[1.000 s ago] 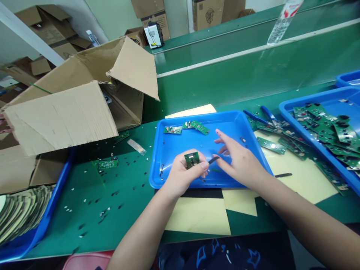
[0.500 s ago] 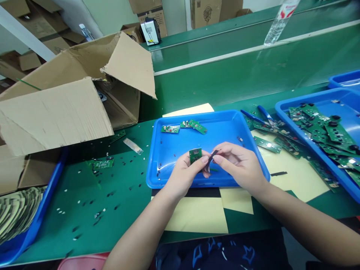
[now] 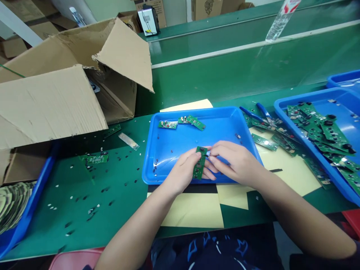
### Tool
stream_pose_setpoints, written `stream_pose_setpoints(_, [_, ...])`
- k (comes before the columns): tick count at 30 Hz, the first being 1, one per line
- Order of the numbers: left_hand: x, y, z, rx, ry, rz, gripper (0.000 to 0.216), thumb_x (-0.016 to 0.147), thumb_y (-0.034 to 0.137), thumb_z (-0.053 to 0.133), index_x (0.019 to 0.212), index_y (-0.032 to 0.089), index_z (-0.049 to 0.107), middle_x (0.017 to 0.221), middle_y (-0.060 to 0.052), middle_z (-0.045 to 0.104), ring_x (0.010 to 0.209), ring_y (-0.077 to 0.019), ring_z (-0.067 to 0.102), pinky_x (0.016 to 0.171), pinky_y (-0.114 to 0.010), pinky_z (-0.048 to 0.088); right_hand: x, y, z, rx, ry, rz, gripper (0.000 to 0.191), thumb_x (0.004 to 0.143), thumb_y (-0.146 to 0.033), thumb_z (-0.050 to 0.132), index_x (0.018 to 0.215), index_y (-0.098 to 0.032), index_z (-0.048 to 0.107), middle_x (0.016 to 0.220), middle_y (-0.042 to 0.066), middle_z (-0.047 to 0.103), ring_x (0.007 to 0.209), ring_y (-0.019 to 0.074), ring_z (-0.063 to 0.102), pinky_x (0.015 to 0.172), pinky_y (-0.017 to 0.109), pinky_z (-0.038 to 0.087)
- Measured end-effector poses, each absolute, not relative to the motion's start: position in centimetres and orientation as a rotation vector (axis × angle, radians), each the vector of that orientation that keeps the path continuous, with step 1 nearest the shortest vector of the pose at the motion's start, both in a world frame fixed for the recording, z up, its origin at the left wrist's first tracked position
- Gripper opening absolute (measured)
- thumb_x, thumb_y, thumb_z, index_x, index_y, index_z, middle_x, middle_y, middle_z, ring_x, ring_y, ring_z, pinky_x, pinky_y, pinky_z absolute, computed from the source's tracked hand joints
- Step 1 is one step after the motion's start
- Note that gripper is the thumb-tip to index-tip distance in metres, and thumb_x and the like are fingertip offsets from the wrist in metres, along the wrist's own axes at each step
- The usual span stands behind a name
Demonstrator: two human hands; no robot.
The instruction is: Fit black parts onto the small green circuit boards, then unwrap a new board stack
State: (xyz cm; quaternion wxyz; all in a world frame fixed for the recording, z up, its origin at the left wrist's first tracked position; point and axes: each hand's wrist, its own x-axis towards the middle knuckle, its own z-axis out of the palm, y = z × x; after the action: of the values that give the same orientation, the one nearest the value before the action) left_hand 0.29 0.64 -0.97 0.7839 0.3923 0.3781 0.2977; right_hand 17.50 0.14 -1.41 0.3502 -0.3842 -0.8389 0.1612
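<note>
My left hand [image 3: 184, 168] grips a green circuit board [image 3: 199, 163] between thumb and fingers. The board stands nearly upright, with small dark parts on its face. My right hand [image 3: 236, 161] is closed in a pinch at the board's right edge. A short dark bit of a black strip [image 3: 207, 155] shows at its fingertips, the rest hidden by the fingers. Both hands are over the front part of a blue tray [image 3: 239, 112]. At the tray's back lie several small circuit boards [image 3: 168, 125], with tiny dark bits scattered about.
To the right, a blue tray [image 3: 284, 103] holds many circuit boards. Blue-handled pliers [image 3: 264, 112] lie beside it among loose boards. A large open carton [image 3: 50, 101] stands at the left. Yellow paper sheets [image 3: 191, 210] lie under the middle tray. Small scraps dot the green table [image 3: 118, 210].
The circuit board has turned so more of its face shows, upright in my left hand. The black strip, seen at length before, is now mostly hidden at my right fingertips. The view has shifted slightly.
</note>
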Motion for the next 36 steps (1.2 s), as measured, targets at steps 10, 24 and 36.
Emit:
stream_pose_setpoints(10, [0.48, 0.42, -0.93, 0.866, 0.863, 0.512, 0.025, 0.081, 0.026, 0.039, 0.096, 0.011, 0.054, 0.071, -0.007, 0.068, 0.054, -0.0164, 0.065, 0.058, -0.029, 0.051, 17.04, 0.07, -1.74, -1.040, -2.217, 0.353, 0.015, 0.085, -0.015, 0.043, 0.071, -0.018, 0.049, 0.068, 0.005, 0.057, 0.063, 0.0152, 0.052, 0.059, 0.028, 0.043])
stream_pose_setpoints(24, [0.83, 0.19, -0.58, 1.015, 0.897, 0.536, 0.025, 0.087, 0.031, 0.039, 0.077, 0.012, 0.053, 0.065, -0.006, 0.065, 0.049, -0.0125, 0.060, 0.055, -0.025, 0.048, 16.85, 0.17, -1.77, -1.046, -2.234, 0.293, 0.018, 0.084, -0.015, 0.043, 0.066, -0.020, 0.047, 0.062, 0.002, 0.054, 0.058, 0.0138, 0.049, 0.055, 0.027, 0.041])
stream_pose_setpoints(36, [0.17, 0.37, -0.24, 1.067, 0.896, 0.665, 0.030, 0.090, 0.036, 0.035, 0.087, 0.013, 0.054, 0.050, 0.002, 0.058, 0.034, -0.0104, 0.050, 0.041, -0.022, 0.040, 17.46, 0.04, -1.79, -1.263, -1.883, 0.523, 0.032, 0.080, -0.034, 0.059, 0.106, -0.017, 0.049, 0.085, 0.006, 0.062, 0.076, 0.0193, 0.062, 0.065, 0.032, 0.051])
